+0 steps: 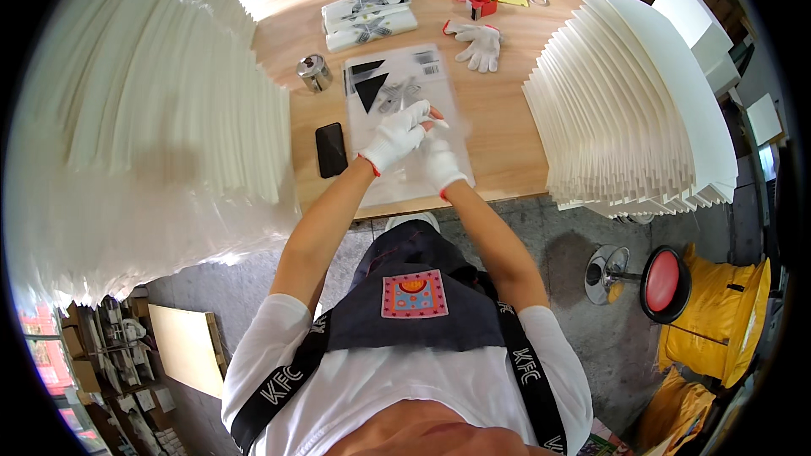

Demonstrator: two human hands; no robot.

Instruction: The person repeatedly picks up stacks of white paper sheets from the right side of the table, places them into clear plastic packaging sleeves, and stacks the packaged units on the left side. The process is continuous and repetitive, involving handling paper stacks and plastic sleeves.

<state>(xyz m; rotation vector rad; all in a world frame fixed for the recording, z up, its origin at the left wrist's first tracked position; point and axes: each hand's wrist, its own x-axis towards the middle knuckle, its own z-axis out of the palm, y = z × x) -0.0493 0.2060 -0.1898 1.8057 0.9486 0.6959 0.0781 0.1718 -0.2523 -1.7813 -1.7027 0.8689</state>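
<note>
My left hand (395,138) and my right hand (442,162) meet over a flat, clear plastic-covered package (380,190) on the table. Both wear white knit gloves with red cuffs, and bare fingertips show where they meet. The left fingers are bent together; whatever they pinch is hidden or too small to name. Motion smears the right hand, so its fingers cannot be read. Black triangular shapes, grey print and a barcode label show on the package's far half. Left of it lie a black phone (331,150) and a shiny metal can (314,73).
A tall stack of plastic-wrapped white sheets (169,93) stands at left, and fanned white boards (621,110) at right. Farther back on the wooden table (507,131) are folded plastic bags (370,19), a spare glove (480,46) and a red tape dispenser (481,6). A red-seated stool (666,282) stands right.
</note>
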